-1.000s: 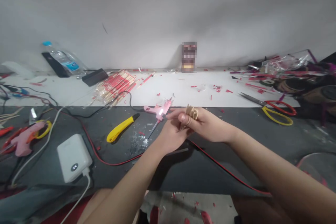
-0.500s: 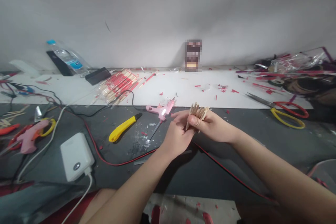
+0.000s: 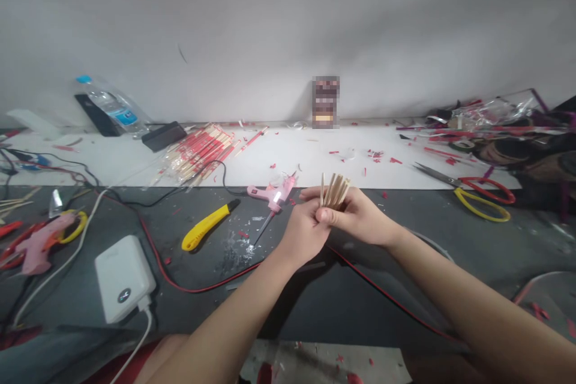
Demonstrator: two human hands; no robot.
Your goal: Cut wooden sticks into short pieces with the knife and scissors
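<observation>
A bundle of several pale wooden sticks (image 3: 335,191), like disposable chopsticks, stands nearly upright between my hands with its tops slightly fanned. My left hand (image 3: 304,231) is closed around the lower part from the left. From the other side my right hand (image 3: 366,219) grips the same bundle, its thumb pressed across the front. The lower ends are hidden by my fingers. Just left of my hands a pink glue gun (image 3: 273,197) lies on the dark table. A yellow utility knife (image 3: 207,227) rests farther left.
Paper-wrapped chopsticks (image 3: 204,150) are heaped on the white board (image 3: 288,162) behind. Scissors (image 3: 463,183) lie at right, near bagged clutter (image 3: 490,114). On the left are a white power bank (image 3: 123,276), a second pink glue gun (image 3: 40,246) and a water bottle (image 3: 110,105). Cables cross the table.
The sticks now stand higher and more spread above my fingers, and my right thumb has shifted lower and left on them. The whole view has tilted slightly.
</observation>
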